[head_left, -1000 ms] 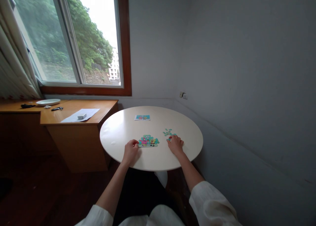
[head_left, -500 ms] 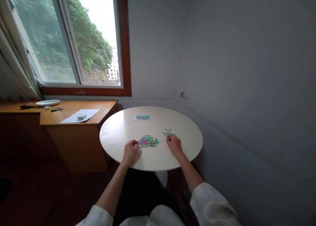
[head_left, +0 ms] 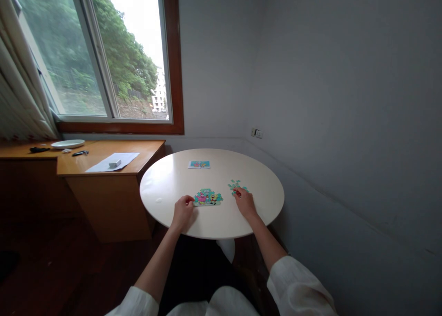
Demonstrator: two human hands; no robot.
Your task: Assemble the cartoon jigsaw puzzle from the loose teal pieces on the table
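A partly joined jigsaw puzzle [head_left: 208, 197] with cartoon figures, pink at left and yellow at right, lies flat on the round white table [head_left: 214, 225]. Its lower edge is straight and its upper outline is jagged. My left hand [head_left: 184, 210] rests at its left edge, fingers curled and closed against the border. To the right, my right hand [head_left: 244, 202] reaches over a small heap of loose green puzzle pieces [head_left: 235, 184]. Its thumb and fingertips are pinched together, with a bit of green showing at them. The hand covers part of the heap.
A small picture card [head_left: 199, 164] lies toward the table's far side. On the left stands a wooden desk [head_left: 103, 187] with a paper sheet [head_left: 103, 165], a small white box [head_left: 114, 163] and a white plate [head_left: 68, 144]. A wall socket [head_left: 258, 133] is beyond the table.
My right hand has shifted very slightly among the loose pieces, its fingertips still pinched. My left hand and the joined puzzle look unchanged.
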